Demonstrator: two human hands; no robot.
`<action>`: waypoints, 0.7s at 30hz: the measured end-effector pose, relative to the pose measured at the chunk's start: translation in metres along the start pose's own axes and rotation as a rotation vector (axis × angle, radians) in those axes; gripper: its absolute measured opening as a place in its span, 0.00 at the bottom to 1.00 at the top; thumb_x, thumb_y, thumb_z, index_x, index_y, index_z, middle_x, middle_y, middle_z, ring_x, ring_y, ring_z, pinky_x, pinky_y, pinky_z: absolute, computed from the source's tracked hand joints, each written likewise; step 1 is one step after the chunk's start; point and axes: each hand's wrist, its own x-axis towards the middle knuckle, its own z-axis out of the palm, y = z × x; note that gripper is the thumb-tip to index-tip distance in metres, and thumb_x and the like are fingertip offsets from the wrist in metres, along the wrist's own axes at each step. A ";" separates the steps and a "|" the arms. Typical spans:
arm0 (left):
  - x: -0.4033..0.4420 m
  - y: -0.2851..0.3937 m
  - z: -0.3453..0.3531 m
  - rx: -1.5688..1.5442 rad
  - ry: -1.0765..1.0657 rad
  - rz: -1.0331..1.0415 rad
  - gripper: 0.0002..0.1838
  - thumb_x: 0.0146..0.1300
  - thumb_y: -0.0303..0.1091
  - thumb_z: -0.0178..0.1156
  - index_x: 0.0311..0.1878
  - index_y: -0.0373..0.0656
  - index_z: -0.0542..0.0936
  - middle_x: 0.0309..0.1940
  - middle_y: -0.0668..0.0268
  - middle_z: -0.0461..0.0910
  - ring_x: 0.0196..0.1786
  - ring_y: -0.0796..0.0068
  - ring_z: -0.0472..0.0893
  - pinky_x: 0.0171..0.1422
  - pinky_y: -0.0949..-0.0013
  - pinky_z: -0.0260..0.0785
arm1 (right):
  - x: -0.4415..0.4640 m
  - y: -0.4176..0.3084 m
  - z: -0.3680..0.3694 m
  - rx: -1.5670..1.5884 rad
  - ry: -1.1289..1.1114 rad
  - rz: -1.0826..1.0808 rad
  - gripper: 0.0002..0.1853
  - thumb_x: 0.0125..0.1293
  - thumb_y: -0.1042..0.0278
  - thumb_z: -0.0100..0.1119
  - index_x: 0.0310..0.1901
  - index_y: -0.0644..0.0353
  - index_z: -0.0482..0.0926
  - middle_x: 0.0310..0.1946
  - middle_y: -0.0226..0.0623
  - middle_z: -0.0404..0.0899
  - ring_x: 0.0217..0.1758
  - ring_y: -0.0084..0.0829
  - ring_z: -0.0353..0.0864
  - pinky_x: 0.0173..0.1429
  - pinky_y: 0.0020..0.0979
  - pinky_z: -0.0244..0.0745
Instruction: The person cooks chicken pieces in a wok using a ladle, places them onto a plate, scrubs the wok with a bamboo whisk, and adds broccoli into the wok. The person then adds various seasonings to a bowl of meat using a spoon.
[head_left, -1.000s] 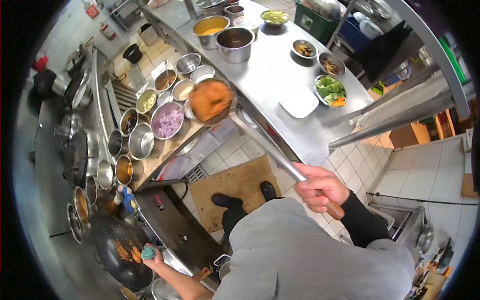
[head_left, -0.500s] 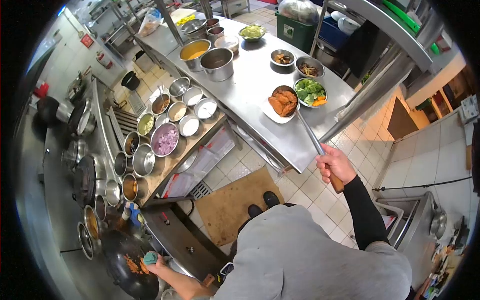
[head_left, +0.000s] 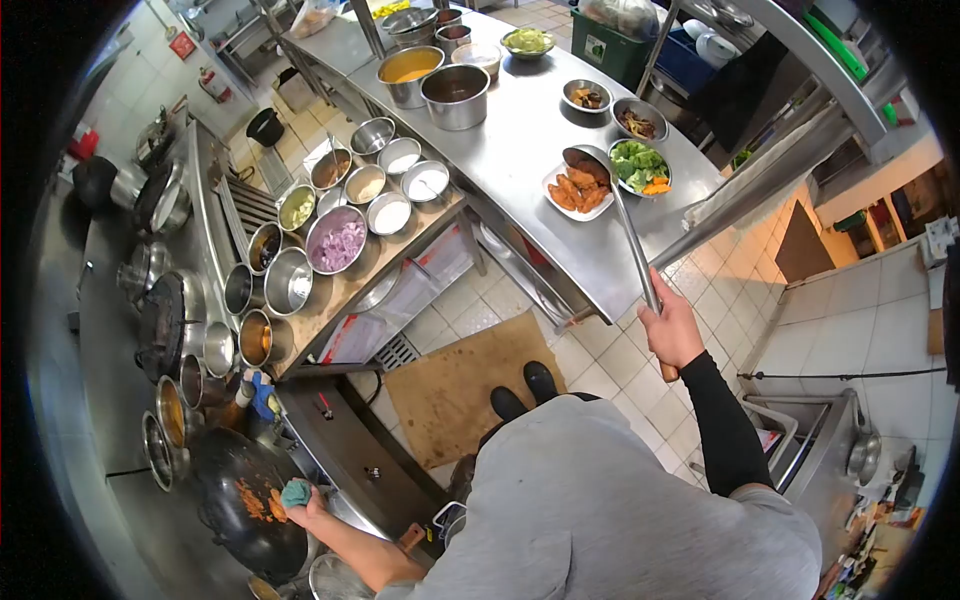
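My right hand (head_left: 670,325) is closed round the wooden-ended handle of a long metal ladle (head_left: 632,238). The ladle's bowl is tipped over a white plate (head_left: 552,180) on the steel table, and pieces of orange-brown food (head_left: 580,190) lie on the plate. Right beside it stands a bowl of broccoli and carrot (head_left: 640,168). At the lower left my left hand (head_left: 308,506) grips a green cloth (head_left: 296,493) at the rim of a black wok (head_left: 240,530). Some orange food (head_left: 262,500) remains in the wok.
Metal bowls of ingredients, one with chopped purple onion (head_left: 338,240), crowd a side counter. Large pots (head_left: 455,97) and small bowls stand on the steel table (head_left: 520,130). A sloping metal bar (head_left: 740,215) crosses near the table's right end. A brown mat (head_left: 440,390) lies underfoot.
The ladle, heaped with food a second ago, went right to the plate and has turned over; the food now lies on the plate. My left hand stays by the wok with the cloth.
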 end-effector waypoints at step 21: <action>0.001 0.007 -0.001 -0.020 0.106 0.046 0.11 0.64 0.42 0.57 0.34 0.48 0.82 0.35 0.68 0.84 0.38 0.62 0.83 0.48 0.55 0.76 | -0.026 -0.008 -0.008 0.416 -0.039 0.205 0.37 0.69 0.75 0.57 0.78 0.56 0.56 0.21 0.26 0.71 0.14 0.20 0.68 0.19 0.29 0.64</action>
